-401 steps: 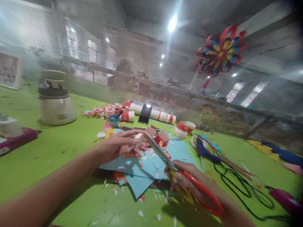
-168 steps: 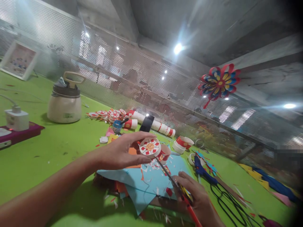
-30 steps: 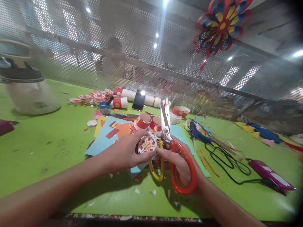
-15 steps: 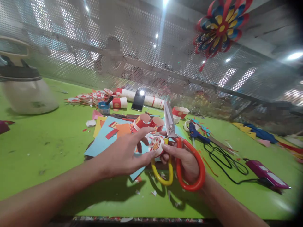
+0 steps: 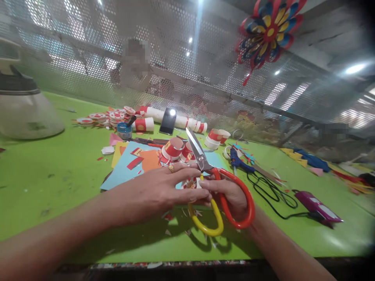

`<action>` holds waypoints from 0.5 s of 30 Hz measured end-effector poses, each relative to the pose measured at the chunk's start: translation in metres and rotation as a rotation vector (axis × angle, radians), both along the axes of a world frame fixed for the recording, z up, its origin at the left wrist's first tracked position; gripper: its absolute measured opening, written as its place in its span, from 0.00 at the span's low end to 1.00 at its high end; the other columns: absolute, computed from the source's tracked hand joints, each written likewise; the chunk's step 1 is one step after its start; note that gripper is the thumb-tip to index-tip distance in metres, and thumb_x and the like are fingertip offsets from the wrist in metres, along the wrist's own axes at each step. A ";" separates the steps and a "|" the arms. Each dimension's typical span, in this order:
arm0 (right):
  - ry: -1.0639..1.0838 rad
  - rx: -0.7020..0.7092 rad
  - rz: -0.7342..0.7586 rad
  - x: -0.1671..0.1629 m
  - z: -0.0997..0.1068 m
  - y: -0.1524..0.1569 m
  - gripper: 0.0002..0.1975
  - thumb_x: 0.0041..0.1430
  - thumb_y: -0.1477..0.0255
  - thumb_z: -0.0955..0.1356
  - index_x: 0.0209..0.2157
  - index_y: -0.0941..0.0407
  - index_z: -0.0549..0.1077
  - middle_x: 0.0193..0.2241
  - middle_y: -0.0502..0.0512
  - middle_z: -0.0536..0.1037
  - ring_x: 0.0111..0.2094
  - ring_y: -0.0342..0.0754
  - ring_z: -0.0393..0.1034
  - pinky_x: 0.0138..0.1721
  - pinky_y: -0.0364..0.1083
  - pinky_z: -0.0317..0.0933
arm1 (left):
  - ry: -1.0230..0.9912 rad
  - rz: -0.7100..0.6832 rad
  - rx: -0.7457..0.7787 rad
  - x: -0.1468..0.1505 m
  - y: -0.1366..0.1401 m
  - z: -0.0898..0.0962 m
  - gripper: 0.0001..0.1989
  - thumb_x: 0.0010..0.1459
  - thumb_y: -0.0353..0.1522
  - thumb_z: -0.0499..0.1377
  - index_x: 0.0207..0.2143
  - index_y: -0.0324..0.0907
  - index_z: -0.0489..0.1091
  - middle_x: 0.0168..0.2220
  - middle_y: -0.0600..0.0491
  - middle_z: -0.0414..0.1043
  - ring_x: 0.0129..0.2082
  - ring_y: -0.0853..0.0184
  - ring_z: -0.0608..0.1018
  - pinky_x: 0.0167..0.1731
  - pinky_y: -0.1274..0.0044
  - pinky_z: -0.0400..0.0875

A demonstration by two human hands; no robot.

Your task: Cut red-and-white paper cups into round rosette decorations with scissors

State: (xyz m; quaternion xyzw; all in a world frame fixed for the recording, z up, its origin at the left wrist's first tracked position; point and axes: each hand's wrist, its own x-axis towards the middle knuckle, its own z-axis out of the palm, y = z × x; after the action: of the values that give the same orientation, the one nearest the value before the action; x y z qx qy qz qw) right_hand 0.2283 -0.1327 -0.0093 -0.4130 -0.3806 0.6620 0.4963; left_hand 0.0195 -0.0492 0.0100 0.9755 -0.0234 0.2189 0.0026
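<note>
Here, beyond the table's [image 5: 131, 249] near edge, the right hand [image 5: 234, 195] clasps scissors [image 5: 201, 159]; the left hand's [image 5: 155, 189] parted fingers (grip unclear) straddle a disc [image 5: 191, 183].

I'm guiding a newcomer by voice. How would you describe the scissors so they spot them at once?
Find the green table, then the light blue paper near its middle. There the right hand holds the scissors, silver blades pointing away from the person. Unlike the red-and-white paper cups nearby, they have two big loop handles, one red, one yellow.
</note>
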 end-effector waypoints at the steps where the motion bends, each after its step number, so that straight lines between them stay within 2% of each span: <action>1: 0.001 -0.009 0.004 0.001 0.000 0.000 0.08 0.51 0.71 0.73 0.24 0.61 0.75 0.18 0.48 0.71 0.20 0.38 0.65 0.24 0.38 0.62 | 0.000 -0.022 0.003 0.000 0.000 0.000 0.27 0.62 0.21 0.47 0.61 0.49 0.58 0.58 0.45 0.61 0.56 0.59 0.65 0.50 0.69 0.66; 4: -0.013 -0.021 0.051 0.001 0.002 0.001 0.07 0.49 0.72 0.74 0.27 0.61 0.75 0.18 0.47 0.72 0.19 0.38 0.65 0.23 0.39 0.63 | -0.002 -0.070 -0.001 0.000 0.001 -0.003 0.25 0.63 0.22 0.47 0.61 0.49 0.58 0.55 0.45 0.65 0.54 0.59 0.67 0.50 0.69 0.66; 6: -0.034 -0.049 0.086 0.001 0.004 0.001 0.07 0.50 0.71 0.74 0.27 0.61 0.76 0.18 0.48 0.72 0.19 0.39 0.65 0.24 0.39 0.63 | -0.013 -0.076 -0.076 0.000 0.001 -0.009 0.26 0.62 0.23 0.49 0.61 0.50 0.58 0.54 0.46 0.67 0.51 0.60 0.70 0.48 0.71 0.68; 9: -0.038 -0.070 0.060 0.001 0.005 0.003 0.11 0.53 0.67 0.73 0.24 0.60 0.75 0.17 0.48 0.72 0.20 0.38 0.65 0.24 0.38 0.63 | -0.082 -0.030 -0.226 0.000 0.000 -0.017 0.29 0.60 0.25 0.53 0.62 0.53 0.55 0.57 0.46 0.62 0.48 0.61 0.72 0.44 0.74 0.70; 12: -0.029 -0.015 0.015 0.004 0.006 0.006 0.12 0.54 0.64 0.72 0.25 0.59 0.75 0.19 0.48 0.72 0.22 0.39 0.65 0.26 0.39 0.63 | -0.187 0.071 -0.427 -0.001 0.001 -0.016 0.30 0.58 0.28 0.56 0.62 0.52 0.55 0.53 0.47 0.63 0.47 0.64 0.73 0.44 0.74 0.71; 15: -0.044 0.077 -0.025 0.009 0.008 0.003 0.08 0.57 0.67 0.70 0.29 0.58 0.75 0.23 0.49 0.72 0.25 0.40 0.66 0.31 0.41 0.64 | -0.251 0.259 -0.575 -0.003 0.007 -0.006 0.24 0.57 0.30 0.57 0.57 0.49 0.62 0.49 0.49 0.66 0.41 0.67 0.74 0.37 0.77 0.74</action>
State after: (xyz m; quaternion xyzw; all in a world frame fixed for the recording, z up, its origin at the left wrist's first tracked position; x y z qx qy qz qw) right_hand 0.2374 -0.1297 -0.0012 -0.4126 -0.4114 0.6313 0.5118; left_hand 0.0162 -0.0427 0.0038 0.8952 0.1630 0.3335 0.2468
